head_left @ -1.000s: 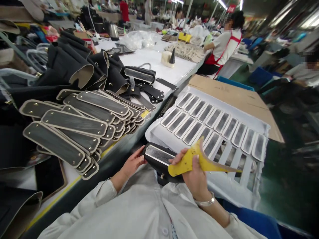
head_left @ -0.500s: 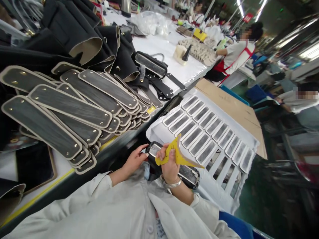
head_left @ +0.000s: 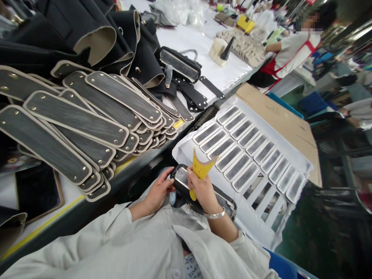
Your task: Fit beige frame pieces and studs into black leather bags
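Observation:
A long black bag piece [head_left: 226, 202] with rounded ends and a grey inset panel lies across my lap. At its upper left end, my left hand [head_left: 158, 190] pinches the rim between thumb and fingers. My right hand [head_left: 202, 189], wearing a silver bracelet, is closed around a yellow scraper-like tool [head_left: 202, 167] with a wide, notched end pointing up. The tool's narrow lower end sits over the middle of the bag piece; whether it touches the panel I cannot tell.
Left on the table is a heap of grey, studded panels [head_left: 75, 116]. Folded black bag parts [head_left: 95, 42] lie behind them. To the right, a white sheet [head_left: 258, 226] carries rows of grey strips [head_left: 245, 176] beside cardboard [head_left: 279, 120]. A co-worker [head_left: 290, 54] sits farther back.
My right hand has turned the yellow tool more upright, its wide end swinging from the right to upward. My left hand stays at the bag piece's end. The camera view has shifted slightly.

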### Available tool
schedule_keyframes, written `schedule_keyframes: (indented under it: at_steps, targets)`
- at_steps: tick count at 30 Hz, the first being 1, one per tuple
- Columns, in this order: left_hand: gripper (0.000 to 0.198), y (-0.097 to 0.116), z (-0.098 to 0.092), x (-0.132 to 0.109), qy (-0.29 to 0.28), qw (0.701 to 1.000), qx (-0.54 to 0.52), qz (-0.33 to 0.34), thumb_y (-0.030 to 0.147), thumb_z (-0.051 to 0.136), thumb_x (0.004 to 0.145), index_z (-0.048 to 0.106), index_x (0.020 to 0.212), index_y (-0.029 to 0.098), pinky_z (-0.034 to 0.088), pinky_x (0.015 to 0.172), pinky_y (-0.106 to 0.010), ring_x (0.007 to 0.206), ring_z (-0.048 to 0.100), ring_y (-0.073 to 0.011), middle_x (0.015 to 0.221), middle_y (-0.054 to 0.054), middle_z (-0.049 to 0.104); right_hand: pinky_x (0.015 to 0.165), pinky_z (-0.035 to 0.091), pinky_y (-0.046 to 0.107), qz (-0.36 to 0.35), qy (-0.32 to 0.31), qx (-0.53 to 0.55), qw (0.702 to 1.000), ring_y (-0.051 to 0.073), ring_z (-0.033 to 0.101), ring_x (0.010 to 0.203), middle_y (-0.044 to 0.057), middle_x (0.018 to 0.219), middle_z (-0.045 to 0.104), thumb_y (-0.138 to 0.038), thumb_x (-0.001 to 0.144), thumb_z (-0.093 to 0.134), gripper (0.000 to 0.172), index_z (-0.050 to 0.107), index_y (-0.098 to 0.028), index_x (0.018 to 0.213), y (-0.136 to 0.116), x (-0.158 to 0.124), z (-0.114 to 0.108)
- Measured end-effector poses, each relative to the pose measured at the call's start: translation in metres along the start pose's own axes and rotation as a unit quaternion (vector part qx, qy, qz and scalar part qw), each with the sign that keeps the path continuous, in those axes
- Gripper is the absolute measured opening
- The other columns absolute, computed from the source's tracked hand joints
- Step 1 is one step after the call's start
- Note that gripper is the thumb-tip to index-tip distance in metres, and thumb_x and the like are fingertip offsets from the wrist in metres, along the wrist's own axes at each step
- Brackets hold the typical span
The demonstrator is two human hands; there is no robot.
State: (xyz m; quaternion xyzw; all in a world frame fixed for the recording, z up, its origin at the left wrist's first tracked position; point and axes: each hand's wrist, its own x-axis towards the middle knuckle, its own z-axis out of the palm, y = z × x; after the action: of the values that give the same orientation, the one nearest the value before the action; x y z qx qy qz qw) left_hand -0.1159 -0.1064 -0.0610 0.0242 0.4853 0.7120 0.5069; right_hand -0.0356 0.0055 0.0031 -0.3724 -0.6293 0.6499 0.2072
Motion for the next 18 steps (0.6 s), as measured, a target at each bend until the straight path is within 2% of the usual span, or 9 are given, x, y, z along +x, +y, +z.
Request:
schedule_keyframes:
  at_steps: [3,10,18]
  targets:
    - [0.067,0.001,0.008,-0.004,0.027,1.0,-0.007,-0.013,0.028,0.064,0.072,0.042,0.135,0.018,0.041,0.056,-0.021,0.057,0.048,-0.0095,0.07,0.002,0.056,0.04,0.029,0.024,0.042,0.004,0.035,0.999,0.009,0.033,0.041,-0.007,0.051,0.038,-0.034,0.079,0.057,0.015,0.052,-0.021,0.077,-0.002,-0.003,0.0]
    - [0.067,0.0,0.017,-0.005,0.058,0.998,0.017,-0.011,0.03,0.061,0.071,0.041,0.135,0.017,0.039,0.054,-0.021,0.051,0.047,-0.0102,0.056,0.005,0.052,0.04,0.026,0.024,0.038,0.028,0.116,0.992,0.008,0.029,0.041,-0.008,0.053,0.035,-0.038,0.078,0.057,0.02,0.051,-0.019,0.085,0.006,-0.001,-0.003]
    - [0.055,0.003,0.039,0.005,0.144,0.985,0.091,0.01,0.018,0.047,0.064,0.05,0.119,0.016,0.033,0.046,-0.021,0.046,0.04,-0.0095,0.059,0.005,0.049,0.05,0.038,0.026,-0.045,0.028,0.094,0.994,0.014,0.044,0.056,-0.001,0.066,0.05,-0.035,0.083,0.057,0.018,0.058,-0.021,0.095,0.025,-0.01,-0.004]
